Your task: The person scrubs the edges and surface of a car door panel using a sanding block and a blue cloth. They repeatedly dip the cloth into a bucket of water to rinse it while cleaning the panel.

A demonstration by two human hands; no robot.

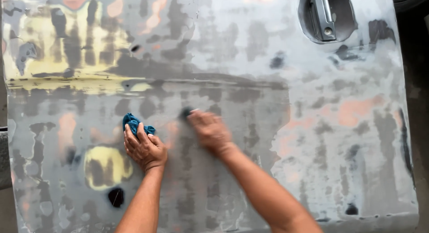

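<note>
A sanded car door panel [250, 81] fills the view, patched in grey, yellow and pink filler. My left hand [144, 147] rests on the panel left of centre, closed over a blue cloth [133, 122] that sticks out past the fingers. My right hand [210, 131] is blurred by motion just right of it, pressed flat on the panel over a small dark pad [186, 112] that shows at the fingertips.
A recessed door handle [326, 16] sits at the top right of the panel. Dark spots [116, 197] mark the lower left. Dark ground lies beyond the panel's right edge [418, 125].
</note>
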